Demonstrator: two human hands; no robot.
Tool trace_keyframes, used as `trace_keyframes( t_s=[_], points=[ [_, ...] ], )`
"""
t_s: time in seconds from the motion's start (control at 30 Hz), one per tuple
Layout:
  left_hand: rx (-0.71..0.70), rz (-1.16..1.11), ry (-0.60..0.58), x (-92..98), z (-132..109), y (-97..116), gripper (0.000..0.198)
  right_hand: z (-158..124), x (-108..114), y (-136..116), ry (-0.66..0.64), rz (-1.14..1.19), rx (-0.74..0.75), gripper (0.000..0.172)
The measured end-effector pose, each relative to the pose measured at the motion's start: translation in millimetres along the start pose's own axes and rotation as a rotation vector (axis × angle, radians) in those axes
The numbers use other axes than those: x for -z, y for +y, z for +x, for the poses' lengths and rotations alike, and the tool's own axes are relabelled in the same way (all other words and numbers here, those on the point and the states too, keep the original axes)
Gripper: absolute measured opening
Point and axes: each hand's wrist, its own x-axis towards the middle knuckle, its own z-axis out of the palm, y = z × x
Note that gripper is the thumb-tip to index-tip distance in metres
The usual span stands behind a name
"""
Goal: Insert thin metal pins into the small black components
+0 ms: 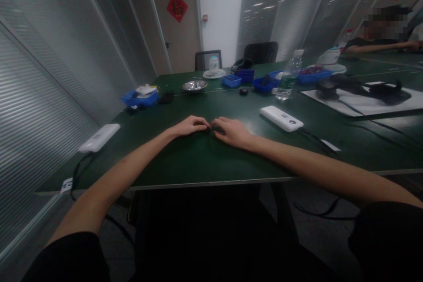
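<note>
My left hand (pixel 191 126) and my right hand (pixel 233 131) meet fingertip to fingertip above the middle of the green table (pixel 185 163). The left thumb and fingers are pressed together in a pinch. On the right, the fingers curl in towards the thumb. Something tiny and dark seems to lie between the fingertips, too small and blurred to name. Beyond my right hand lies a white power bank (pixel 280 118) with a cable. Another white power bank (pixel 99 138) rests near the table's left edge.
Farther back stand a metal bowl (pixel 194 86), a blue basket (pixel 140 97) with white tissue, a small blue basket (pixel 231 80) and a water bottle (pixel 291 75). Dark straps (pixel 360 88) lie on a white board at right. A person (pixel 380 35) sits at the far right.
</note>
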Motion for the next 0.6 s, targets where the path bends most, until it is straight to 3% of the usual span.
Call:
trace_keyframes(
  t_s=[0.23, 0.6],
  points=[
    [-0.055, -0.025, -0.027, -9.9, 2, 7, 0.041, -1, -1, -1, 0.014, 0.019, -0.002, 0.033],
    [-0.014, -0.147, 0.045, -7.4, 6, -1, 0.081, 4, 1, -3, 0.035, -0.048, -0.213, 0.031]
  ],
)
